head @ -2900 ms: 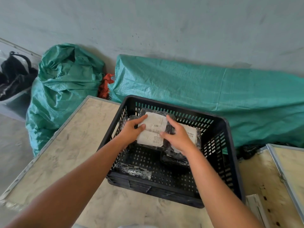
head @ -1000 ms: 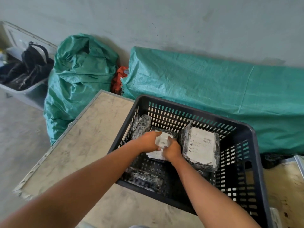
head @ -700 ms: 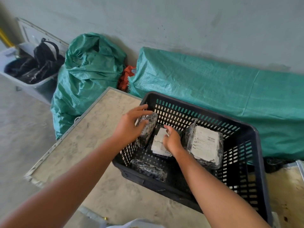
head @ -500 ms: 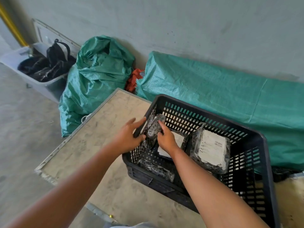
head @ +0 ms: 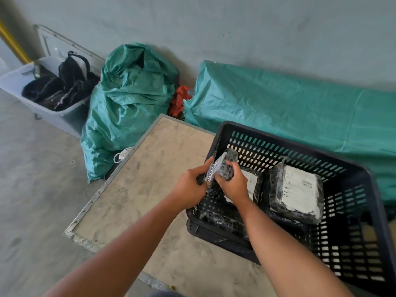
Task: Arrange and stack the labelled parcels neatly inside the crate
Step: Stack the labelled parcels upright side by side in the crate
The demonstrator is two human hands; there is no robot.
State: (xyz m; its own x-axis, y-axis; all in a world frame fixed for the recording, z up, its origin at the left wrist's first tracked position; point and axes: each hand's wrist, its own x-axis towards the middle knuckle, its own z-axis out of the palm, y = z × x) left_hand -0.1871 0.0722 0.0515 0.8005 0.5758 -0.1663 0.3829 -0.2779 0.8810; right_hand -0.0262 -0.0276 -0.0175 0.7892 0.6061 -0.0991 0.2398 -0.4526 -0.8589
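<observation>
A black slotted plastic crate (head: pixel 285 139) stands on a wooden table (head: pixel 150 172). Both hands hold a small black-wrapped parcel (head: pixel 225 163) upright against the crate's left wall: my left hand (head: pixel 190 185) on its left side, my right hand (head: pixel 233 185) on its right. Under my right hand lies a flat parcel with a white label (head: pixel 252 183). To the right rests a larger parcel with a white label (head: pixel 297 191) facing up. Another black-wrapped parcel (head: pixel 218 219) lies at the crate's near left corner.
Two green woven sacks, an upright one (head: pixel 128 103) and a long one (head: pixel 289 108), lie against the grey wall behind the table. A grey bin (head: pixel 68 116) holding black bags stands on the concrete floor at far left. The table's metal-edged corner (head: pixel 70 232) is near left.
Both hands left the flat labelled parcel lying in the crate and moved left to the small parcel by the left wall, which they now grip and hold upright. The view shifted left.
</observation>
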